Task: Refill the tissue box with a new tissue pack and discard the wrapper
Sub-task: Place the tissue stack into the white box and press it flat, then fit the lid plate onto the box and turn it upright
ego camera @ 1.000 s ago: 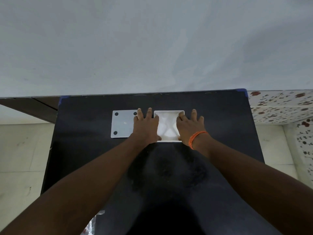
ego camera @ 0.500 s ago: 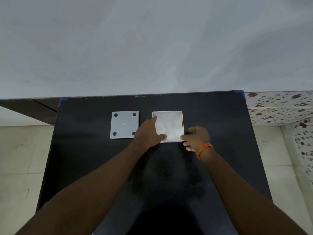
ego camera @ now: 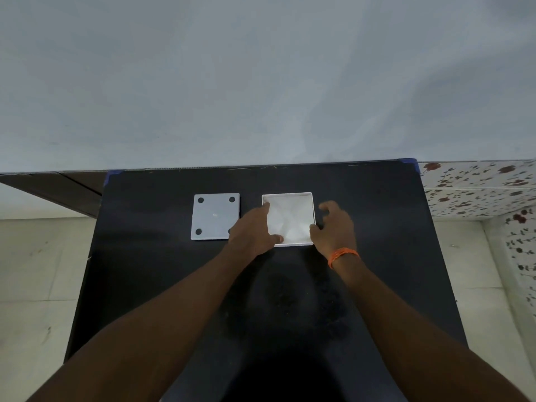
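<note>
Left hand (ego camera: 255,230) rests spread on the box (ego camera: 290,219); right hand (ego camera: 333,224), open and empty, hovers at its 3 o'clock. Uneven pressure could skid it into the lid (ego camera: 216,216) at 9 o'clock.

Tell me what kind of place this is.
Probably a room in a home, though that is a guess: a black table set against a plain wall, flower-patterned tiles to the right, and a pale tiled floor.
</note>
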